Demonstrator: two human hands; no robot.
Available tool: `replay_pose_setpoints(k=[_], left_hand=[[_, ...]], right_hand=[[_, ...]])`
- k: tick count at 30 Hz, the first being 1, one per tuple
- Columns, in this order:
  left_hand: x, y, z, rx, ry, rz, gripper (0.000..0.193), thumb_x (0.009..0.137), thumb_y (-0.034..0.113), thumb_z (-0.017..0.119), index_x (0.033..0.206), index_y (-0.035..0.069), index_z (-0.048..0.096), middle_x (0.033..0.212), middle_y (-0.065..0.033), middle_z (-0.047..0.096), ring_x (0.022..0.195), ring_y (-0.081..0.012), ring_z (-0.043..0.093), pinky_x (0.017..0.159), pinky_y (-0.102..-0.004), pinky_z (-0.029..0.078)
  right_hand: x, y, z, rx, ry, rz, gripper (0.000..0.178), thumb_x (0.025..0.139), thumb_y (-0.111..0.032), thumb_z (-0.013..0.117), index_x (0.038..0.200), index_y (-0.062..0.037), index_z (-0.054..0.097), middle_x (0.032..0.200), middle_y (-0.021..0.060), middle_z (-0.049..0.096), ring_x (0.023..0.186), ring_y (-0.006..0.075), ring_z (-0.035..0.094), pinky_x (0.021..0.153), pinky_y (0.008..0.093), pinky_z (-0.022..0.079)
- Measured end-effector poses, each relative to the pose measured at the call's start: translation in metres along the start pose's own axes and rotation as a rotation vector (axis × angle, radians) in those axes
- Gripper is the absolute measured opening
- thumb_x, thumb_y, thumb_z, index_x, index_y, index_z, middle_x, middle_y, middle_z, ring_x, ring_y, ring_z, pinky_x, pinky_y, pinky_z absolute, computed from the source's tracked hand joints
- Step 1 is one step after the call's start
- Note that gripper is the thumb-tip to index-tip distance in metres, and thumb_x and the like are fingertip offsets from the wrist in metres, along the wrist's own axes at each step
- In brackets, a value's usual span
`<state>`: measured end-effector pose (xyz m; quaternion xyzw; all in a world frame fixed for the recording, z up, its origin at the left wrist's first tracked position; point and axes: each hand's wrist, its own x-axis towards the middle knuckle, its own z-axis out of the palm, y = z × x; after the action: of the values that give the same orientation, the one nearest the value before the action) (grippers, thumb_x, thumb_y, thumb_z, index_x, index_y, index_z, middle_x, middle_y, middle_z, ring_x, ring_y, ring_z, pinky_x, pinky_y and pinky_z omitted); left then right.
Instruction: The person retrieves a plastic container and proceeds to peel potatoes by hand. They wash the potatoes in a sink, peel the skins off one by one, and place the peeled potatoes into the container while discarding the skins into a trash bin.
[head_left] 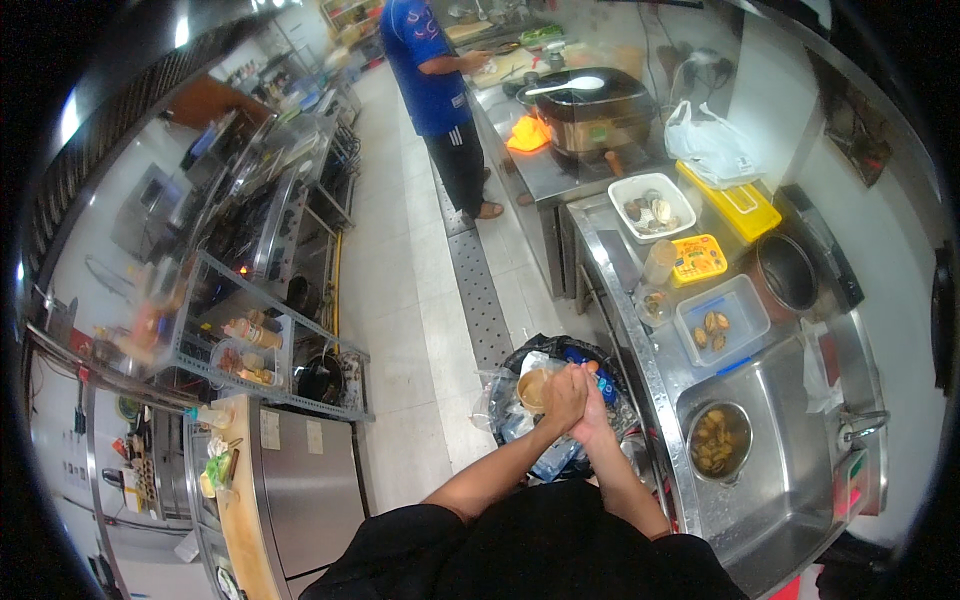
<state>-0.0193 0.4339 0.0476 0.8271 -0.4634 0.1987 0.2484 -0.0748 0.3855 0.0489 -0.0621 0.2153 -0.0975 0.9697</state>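
Note:
My left hand (564, 396) and my right hand (592, 410) are pressed together, fingers closed, over a bin lined with a black bag (625, 398). Whatever lies between my palms, if anything, is hidden by the fingers. Just left of my hands a round tan cup or tub (532, 390) shows among the rubbish. Pale plastic wrapping (552, 458) and blue-and-white packaging lie in the bin under my wrists. On the right, a metal bowl (719, 441) with yellowish-brown pieces in liquid sits in the steel sink (775, 425).
On the counter stand a clear container (722, 318) with several brown pieces, a white basket (652, 207) of shells, a yellow tub (698, 260) and a dark pot (784, 272). A person in blue (425, 75) works at the far counter. A steel cabinet (310, 480) stands left.

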Motion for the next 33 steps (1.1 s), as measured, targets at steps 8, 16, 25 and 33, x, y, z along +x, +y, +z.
replay_pose_setpoints(k=[8, 16, 25, 33], left_hand=[[-0.011, -0.007, 0.008, -0.033, -0.181, -0.028, 0.015, 0.080, 0.016, 0.050, 0.089, 0.004, 0.055, 0.082, -0.0136, 0.056, 0.068, -0.0297, 0.052, 0.058, -0.0463, 0.037], [-0.008, -0.002, 0.002, -0.660, -0.160, -0.595, 0.039, 0.096, 0.034, 0.039, 0.100, 0.001, 0.059, 0.091, -0.0219, 0.062, 0.076, -0.0361, 0.060, 0.066, -0.0451, 0.046], [-0.030, -0.032, 0.019, -1.431, -0.656, -1.209, 0.044, 0.095, 0.048, 0.044, 0.106, 0.008, 0.059, 0.086, -0.0063, 0.060, 0.080, -0.0141, 0.059, 0.061, -0.0318, 0.049], [-0.020, -0.034, -0.012, -1.853, -1.033, -1.505, 0.045, 0.092, 0.052, 0.046, 0.113, 0.013, 0.052, 0.093, -0.0065, 0.060, 0.083, -0.0187, 0.062, 0.074, -0.0339, 0.053]], right_hand=[[-0.010, 0.003, 0.013, -0.011, -0.008, 0.009, 0.038, 0.092, -0.051, 0.048, 0.109, -0.0187, 0.057, 0.109, 0.0005, 0.059, 0.102, 0.0168, 0.057, 0.090, 0.0331, 0.045], [-0.004, 0.005, -0.005, -0.806, 0.356, -0.488, 0.039, 0.090, -0.045, 0.056, 0.106, -0.0084, 0.057, 0.106, 0.0094, 0.061, 0.097, 0.0218, 0.059, 0.083, 0.0343, 0.047], [-0.021, -0.003, 0.001, -1.648, 0.517, -0.793, 0.039, 0.085, -0.038, 0.063, 0.083, 0.0002, 0.056, 0.086, 0.0213, 0.062, 0.080, 0.0365, 0.061, 0.071, 0.0417, 0.047], [-0.027, -0.005, 0.004, -1.694, 0.442, -0.946, 0.032, 0.082, -0.028, 0.067, 0.092, -0.0014, 0.052, 0.089, 0.0209, 0.060, 0.083, 0.0390, 0.059, 0.072, 0.0450, 0.046]])
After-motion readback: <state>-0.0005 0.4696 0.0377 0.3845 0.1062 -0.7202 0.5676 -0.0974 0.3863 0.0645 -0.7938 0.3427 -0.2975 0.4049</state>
